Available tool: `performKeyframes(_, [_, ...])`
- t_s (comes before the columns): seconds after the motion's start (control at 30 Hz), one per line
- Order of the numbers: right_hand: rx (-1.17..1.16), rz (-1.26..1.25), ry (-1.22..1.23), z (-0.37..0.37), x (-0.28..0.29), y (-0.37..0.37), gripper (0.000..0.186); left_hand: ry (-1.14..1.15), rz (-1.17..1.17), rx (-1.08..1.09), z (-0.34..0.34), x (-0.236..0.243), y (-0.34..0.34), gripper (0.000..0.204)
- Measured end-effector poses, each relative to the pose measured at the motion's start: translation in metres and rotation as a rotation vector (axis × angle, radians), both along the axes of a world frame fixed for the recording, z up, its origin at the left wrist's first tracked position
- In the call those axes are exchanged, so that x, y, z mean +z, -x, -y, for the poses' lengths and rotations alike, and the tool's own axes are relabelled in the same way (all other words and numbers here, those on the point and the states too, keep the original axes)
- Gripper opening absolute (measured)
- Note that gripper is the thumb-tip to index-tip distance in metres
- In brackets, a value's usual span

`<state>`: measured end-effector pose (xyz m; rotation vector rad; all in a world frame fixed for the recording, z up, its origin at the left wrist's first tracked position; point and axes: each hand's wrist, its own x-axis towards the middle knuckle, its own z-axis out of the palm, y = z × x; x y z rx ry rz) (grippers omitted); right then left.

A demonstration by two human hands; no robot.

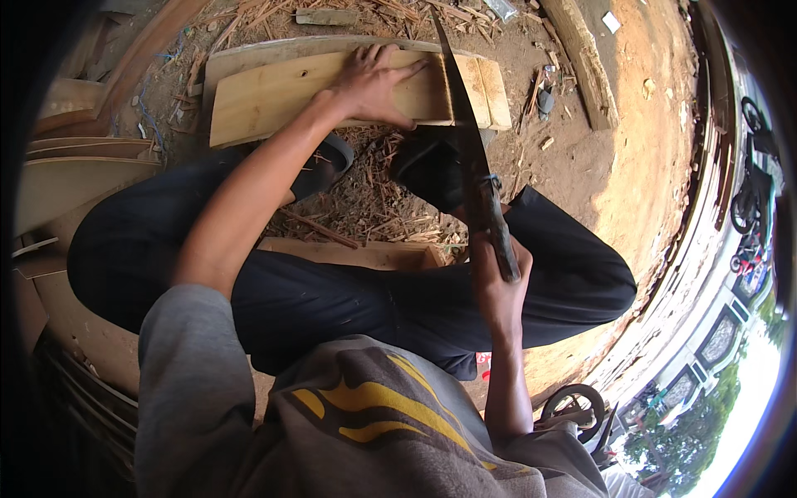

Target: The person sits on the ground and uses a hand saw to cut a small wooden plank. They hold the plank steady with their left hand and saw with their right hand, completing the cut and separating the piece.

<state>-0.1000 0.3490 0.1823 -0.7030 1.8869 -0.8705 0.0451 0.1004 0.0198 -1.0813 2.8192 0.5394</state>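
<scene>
A pale board (pixel 266 95) lies on a plank (pixel 249 60), a handsaw (pixel 471 145) across its right part. The left hand (pixel 374 90) spreads open on the board; the right hand (pixel 500 278) wraps the handle (pixel 496 220). Loose pressure might let the saw skip leftward.

Wood scraps (pixel 378 187) on dirt ground (pixel 573 178)
</scene>
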Motion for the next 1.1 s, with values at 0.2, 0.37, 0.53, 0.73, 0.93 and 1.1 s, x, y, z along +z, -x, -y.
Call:
performKeyframes(0.2, [0.005, 0.035, 0.008, 0.009, -0.011, 0.001, 0.018, 0.016, -0.038, 0.003, -0.006, -0.001, -0.004, 0.105])
performKeyframes(0.37, [-0.002, 0.032, -0.063, -0.044, 0.015, 0.0, 0.014, 0.027, -0.015, -0.002, -0.001, -0.01, -0.001, 0.106])
performKeyframes(0.53, [-0.073, 0.104, -0.083, 0.016, -0.013, 0.011, 0.018, 0.021, 0.026, -0.019, -0.003, 0.0, 0.001, 0.107])
performKeyframes(0.73, [-0.004, 0.003, -0.028, -0.027, 0.014, 0.001, 0.017, 0.022, 0.001, 0.005, 0.002, -0.006, -0.001, 0.106])
performKeyframes(0.93, [-0.027, 0.05, -0.05, 0.002, 0.001, 0.005, 0.017, -0.001, 0.048, 0.001, 0.0, -0.003, 0.003, 0.106])
performKeyframes(1.1, [-0.016, 0.051, -0.086, 0.016, 0.004, 0.01, 0.017, -0.023, 0.037, 0.004, -0.001, -0.001, 0.001, 0.104])
